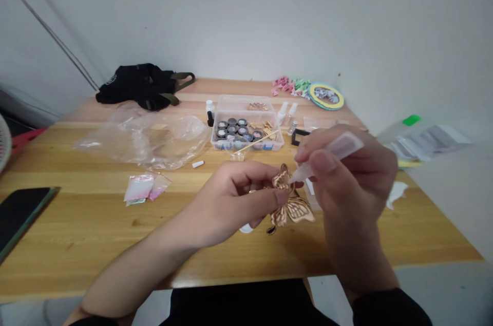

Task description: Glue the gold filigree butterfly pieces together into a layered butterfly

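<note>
Between the thumb and fingers of my left hand point(231, 203) is a wooden butterfly cutout point(298, 210) with brown engraved lines, held up over the table's near edge. My right hand point(354, 187) pinches a small translucent squeeze tube point(342, 146), tilted with its narrow tip down at the butterfly's upper wing. Whether the tip touches the wood I cannot tell. Part of the butterfly is covered by my left thumb. A white round piece point(246, 228) shows just below my left fingers, mostly hidden.
Beyond my hands stands a clear plastic box point(246, 146) with several small dark-rimmed pots and a thin stick across it. Small bottles point(283, 110) flank it. Left lie a crumpled plastic bag point(165, 136), little packets point(140, 187), a phone point(23, 213) and a black bag point(138, 84).
</note>
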### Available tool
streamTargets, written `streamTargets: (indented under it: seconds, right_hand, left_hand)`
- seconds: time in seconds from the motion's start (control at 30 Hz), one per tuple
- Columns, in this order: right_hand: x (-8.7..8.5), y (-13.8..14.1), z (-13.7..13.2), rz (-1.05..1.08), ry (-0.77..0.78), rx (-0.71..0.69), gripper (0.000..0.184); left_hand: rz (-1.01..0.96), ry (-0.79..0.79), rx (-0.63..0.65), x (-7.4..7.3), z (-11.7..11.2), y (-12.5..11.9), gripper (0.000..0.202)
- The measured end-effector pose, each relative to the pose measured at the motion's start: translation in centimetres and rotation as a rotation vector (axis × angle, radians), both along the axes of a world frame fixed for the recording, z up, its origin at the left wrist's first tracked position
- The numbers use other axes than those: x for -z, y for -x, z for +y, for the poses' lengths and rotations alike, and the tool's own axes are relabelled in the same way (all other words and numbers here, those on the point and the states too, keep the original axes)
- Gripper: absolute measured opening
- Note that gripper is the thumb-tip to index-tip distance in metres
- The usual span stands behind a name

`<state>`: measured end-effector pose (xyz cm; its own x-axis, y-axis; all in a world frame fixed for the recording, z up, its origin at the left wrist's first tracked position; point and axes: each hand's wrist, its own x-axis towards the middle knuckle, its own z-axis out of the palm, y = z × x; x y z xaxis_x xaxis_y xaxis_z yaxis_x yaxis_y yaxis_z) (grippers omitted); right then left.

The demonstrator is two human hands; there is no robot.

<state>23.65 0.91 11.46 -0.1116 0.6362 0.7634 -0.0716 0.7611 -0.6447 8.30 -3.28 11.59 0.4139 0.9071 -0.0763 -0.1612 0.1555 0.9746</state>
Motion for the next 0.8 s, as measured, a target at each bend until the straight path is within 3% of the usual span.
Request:
streamTargets:
  seconds: [0.8]
  right_hand:
    - [0.07,0.06,-0.17,0.007,-0.016,0.034,0.015]
  left_hand:
    - [0.034,-0.033,0.013,0.12,-0.03,0.11,0.019]
